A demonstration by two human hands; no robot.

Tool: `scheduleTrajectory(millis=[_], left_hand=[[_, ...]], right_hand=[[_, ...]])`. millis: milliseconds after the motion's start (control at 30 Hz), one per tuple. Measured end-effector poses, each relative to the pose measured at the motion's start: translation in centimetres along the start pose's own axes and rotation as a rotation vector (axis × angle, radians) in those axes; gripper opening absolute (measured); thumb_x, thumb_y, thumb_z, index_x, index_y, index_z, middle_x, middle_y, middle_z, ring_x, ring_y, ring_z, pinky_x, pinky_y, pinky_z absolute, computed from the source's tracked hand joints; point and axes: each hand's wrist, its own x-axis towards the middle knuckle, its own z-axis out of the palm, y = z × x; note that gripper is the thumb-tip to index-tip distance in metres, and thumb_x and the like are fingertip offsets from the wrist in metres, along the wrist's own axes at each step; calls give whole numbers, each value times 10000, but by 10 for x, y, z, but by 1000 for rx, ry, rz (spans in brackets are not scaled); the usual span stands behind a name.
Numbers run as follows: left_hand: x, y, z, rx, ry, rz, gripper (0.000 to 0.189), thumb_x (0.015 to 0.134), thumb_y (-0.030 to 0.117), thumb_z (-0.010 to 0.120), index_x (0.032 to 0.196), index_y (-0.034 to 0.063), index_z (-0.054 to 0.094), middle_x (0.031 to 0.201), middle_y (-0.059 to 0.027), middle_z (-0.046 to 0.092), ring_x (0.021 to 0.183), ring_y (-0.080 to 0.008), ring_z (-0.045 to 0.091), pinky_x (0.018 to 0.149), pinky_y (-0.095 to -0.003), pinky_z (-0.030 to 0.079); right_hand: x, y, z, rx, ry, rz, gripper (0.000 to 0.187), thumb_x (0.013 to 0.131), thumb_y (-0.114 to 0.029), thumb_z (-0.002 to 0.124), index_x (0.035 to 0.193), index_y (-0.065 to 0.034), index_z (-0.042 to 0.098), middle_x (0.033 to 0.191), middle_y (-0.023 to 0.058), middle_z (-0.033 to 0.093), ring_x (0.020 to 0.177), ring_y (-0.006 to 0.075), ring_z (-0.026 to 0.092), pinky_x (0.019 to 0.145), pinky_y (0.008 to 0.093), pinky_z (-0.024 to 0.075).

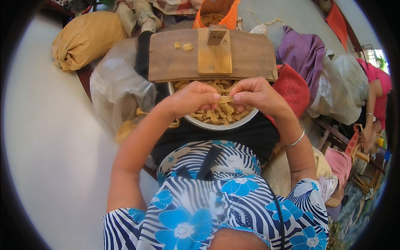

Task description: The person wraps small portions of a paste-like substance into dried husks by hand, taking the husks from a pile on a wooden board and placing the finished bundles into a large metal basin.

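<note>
Between my two hands a small pale-yellow dried strip (226,99) is stretched, one end pinched by each. My left hand (197,97) grips it between thumb and forefinger, and my right hand (254,95) does likewise. Just below them a round metal basin (215,127) rests on my lap, filled with short dried yellow-brown pieces (218,115). A wooden board (175,64) lies across the basin's far side. Fixed on it is a lighter wood plank (215,62) with an upright block (217,33). Two small yellow pieces (187,47) lie on the board's left half.
Beyond the board stands an orange bag (231,18) holding more brown pieces. A tied tan cloth sack (90,39) and a clear plastic bag (120,81) sit at left. Red cloth (292,89), purple cloth (301,51) and a whitish sack (340,87) are at right, near another person's hand (368,137).
</note>
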Motion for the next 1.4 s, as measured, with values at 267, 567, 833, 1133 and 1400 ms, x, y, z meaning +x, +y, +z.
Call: scheduleTrajectory(millis=[267, 567, 833, 1133, 1400], left_hand=[[6, 12, -38, 217, 270, 135, 172, 939, 169, 557, 879, 30, 639, 687, 37, 564, 577, -24, 421, 523, -183, 324], [37, 15, -64, 341, 412, 220, 176, 904, 166, 570, 839, 8, 615, 669, 8, 554, 621, -75, 482, 560, -237, 392], [39, 8, -51, 1031, 764, 250, 151, 890, 142, 605, 882, -9, 610, 677, -41, 584, 644, -125, 539, 596, -313, 443], [8, 8, -12, 518, 501, 272, 132, 937, 110, 540, 883, 0, 587, 656, 15, 515, 642, -85, 483, 581, -248, 415], [-17, 31, 11, 673, 346, 199, 219, 945, 179, 556, 913, -29, 620, 695, 10, 551, 659, -99, 505, 613, -264, 442]], right_hand=[[26, 0, -2, -95, 317, -239, 92, 892, -70, 625, 929, 9, 653, 719, -10, 597, 583, 50, 532, 547, 192, 443], [67, 11, -10, -326, 471, -433, 96, 864, -87, 611, 878, 4, 636, 681, 25, 591, 635, 111, 546, 589, 275, 448], [62, 12, -4, -893, 667, -584, 72, 845, -61, 610, 852, 10, 622, 742, 157, 599, 677, 235, 593, 641, 318, 467], [22, -3, 27, -906, 807, -889, 114, 857, -136, 609, 921, -46, 634, 825, 151, 642, 778, 345, 616, 784, 413, 463], [12, 21, 29, -716, 674, -453, 153, 877, -174, 622, 825, -33, 650, 701, 169, 606, 656, 338, 608, 587, 361, 474]])
